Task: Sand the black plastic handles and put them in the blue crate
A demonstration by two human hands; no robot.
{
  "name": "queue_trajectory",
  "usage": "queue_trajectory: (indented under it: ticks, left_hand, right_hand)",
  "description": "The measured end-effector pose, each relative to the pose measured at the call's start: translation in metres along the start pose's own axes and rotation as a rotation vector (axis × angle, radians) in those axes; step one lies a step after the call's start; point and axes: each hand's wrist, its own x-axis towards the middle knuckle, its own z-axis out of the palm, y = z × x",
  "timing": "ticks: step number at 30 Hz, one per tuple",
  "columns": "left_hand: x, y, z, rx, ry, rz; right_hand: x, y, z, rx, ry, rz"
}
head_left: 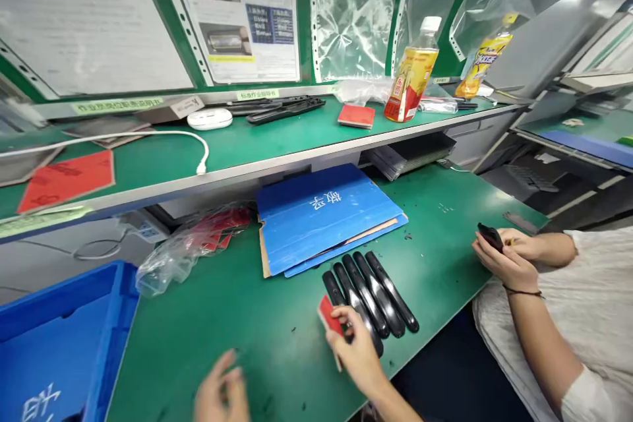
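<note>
My right hand (pixel 357 351) pinches a small red pad (pixel 330 316) at the left edge of a row of glossy black curved parts (pixel 378 293) lying side by side on the green table (pixel 277 330). Part of the leftmost black pieces is hidden behind my fingers. My left hand (pixel 222 390), blurred by motion, hovers near the table's front edge with its fingers apart and nothing visible in them.
Flat blue cardboard (pixel 326 211) lies behind the parts, beside a plastic bag (pixel 192 247) with red pieces. A blue bin (pixel 111 336) stands left. Above runs a shelf (pixel 277 145) holding a bottle (pixel 413 72). At right, another person's hands (pixel 509 254) hold a black part.
</note>
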Motion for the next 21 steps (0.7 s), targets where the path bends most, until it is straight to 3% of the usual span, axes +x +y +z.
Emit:
queue_trajectory:
  ticks: [3,5,7,9,11,14,18,21]
  left_hand:
    - [-0.034,0.05,0.094,0.192,-0.347,0.052]
    - [-0.048,0.081,0.15,0.323,-0.399,0.052]
    - [-0.053,0.102,0.186,0.384,-0.372,0.016]
    - [-0.052,0.113,0.201,0.413,-0.344,-0.039]
    - [-0.048,0.117,0.199,0.386,-0.322,-0.076]
    - [-0.047,0.117,0.175,0.21,-0.323,-0.06]
    - [-0.069,0.117,0.117,-0.153,-0.337,-0.088]
    - [-0.093,0.124,0.069,-0.765,-0.355,-0.321]
  right_hand:
    - [-0.002,0.0,-0.07,0.497,-0.164,0.143]
    - [-0.001,0.003,-0.11,1.02,-0.269,0.348]
    - [0.001,0.007,-0.137,1.437,-0.343,0.511]
    - [0.002,0.01,-0.152,1.59,-0.395,0.559]
    - [0.004,0.011,-0.16,1.652,-0.442,0.58]
    - [0.002,0.012,-0.163,1.653,-0.456,0.598]
    - [-0.011,0.014,-0.154,1.438,-0.337,0.52]
    - [-0.027,0.01,-0.137,1.126,-0.283,0.425]
